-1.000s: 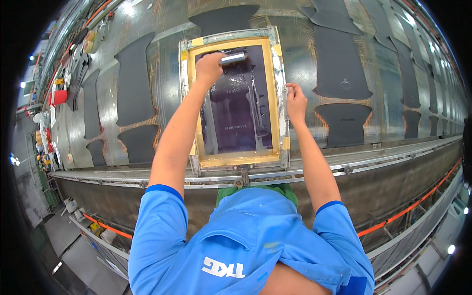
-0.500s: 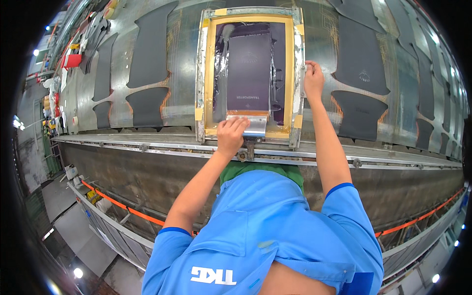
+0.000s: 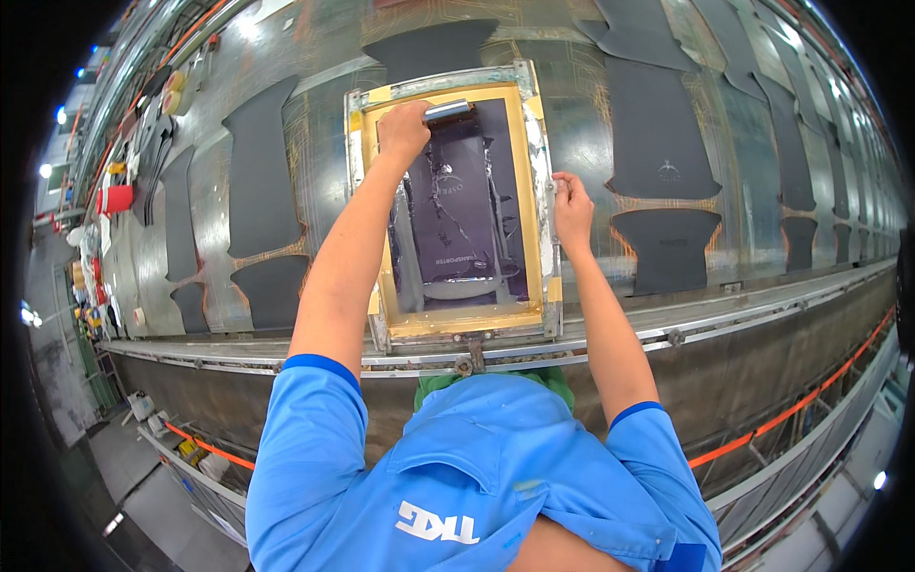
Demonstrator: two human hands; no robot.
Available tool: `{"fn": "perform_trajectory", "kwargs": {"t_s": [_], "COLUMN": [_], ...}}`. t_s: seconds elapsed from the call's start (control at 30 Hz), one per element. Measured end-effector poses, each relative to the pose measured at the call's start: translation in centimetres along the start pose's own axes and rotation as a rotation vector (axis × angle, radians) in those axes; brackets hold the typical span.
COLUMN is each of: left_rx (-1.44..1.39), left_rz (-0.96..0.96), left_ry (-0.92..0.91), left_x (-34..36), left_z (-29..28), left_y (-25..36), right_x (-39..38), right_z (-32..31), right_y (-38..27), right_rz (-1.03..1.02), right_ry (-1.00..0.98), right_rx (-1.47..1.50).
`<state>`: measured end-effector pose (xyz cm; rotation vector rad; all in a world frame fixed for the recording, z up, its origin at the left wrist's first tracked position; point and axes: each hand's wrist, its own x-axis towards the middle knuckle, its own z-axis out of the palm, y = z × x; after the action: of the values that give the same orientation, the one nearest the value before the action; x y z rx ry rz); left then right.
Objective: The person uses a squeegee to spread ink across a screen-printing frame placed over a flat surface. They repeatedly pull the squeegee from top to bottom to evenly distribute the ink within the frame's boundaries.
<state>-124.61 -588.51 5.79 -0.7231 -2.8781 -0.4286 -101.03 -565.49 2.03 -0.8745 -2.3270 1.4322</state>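
A screen-printing frame (image 3: 545, 257) with a yellow-taped border lies on the table in front of me. Its dark purple mesh (image 3: 457, 229) carries wet, glossy ink in streaks and a band near the close end. At the frame's far end, my left hand (image 3: 404, 133) is closed around one end of a metal-handled squeegee (image 3: 449, 112), whose blade edge is hard to see. My right hand (image 3: 573, 212) has its fingers curled against the frame's right rail, gripping its edge.
Dark grey cut panels (image 3: 658, 129) lie in rows left and right of the frame on the metal table (image 3: 581, 143). A metal rail (image 3: 229, 355) runs along the near edge. Tape rolls (image 3: 173, 91) and a red object (image 3: 116, 199) sit at the far left.
My left hand has carried the squeegee from the frame's near end to its far end. Ink streaks now show across the mesh. My right hand stays at the right rail; the view has shifted.
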Motion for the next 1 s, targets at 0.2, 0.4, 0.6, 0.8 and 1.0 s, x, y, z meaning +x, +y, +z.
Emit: {"fn": "perform_trajectory", "kwargs": {"t_s": [0.2,0.4,0.6,0.8,1.0], "left_rx": [-0.065,-0.154,-0.129,-0.162,-0.029], "left_rz": [0.057,0.072,0.131,0.042,-0.033], "left_ry": [0.022,0.002,0.077,0.120,-0.015], "left_x": [-7.4,-24.5,-31.6,-15.4,-0.6], "left_z": [0.2,-2.1,-3.7,-0.7,-0.1], "left_y": [2.3,6.4,8.6,4.1,0.0], "right_x": [0.6,1.7,1.3,1.0,0.1], "right_z": [1.0,1.3,1.0,0.5,0.8], "right_y": [1.6,2.9,1.6,1.5,0.7], "right_rz": [-0.072,-0.146,-0.029,-0.035,-0.031], "right_ry": [0.059,0.054,-0.027,0.012,0.002], "right_rx": [0.057,0.035,0.057,0.007,0.042]}}
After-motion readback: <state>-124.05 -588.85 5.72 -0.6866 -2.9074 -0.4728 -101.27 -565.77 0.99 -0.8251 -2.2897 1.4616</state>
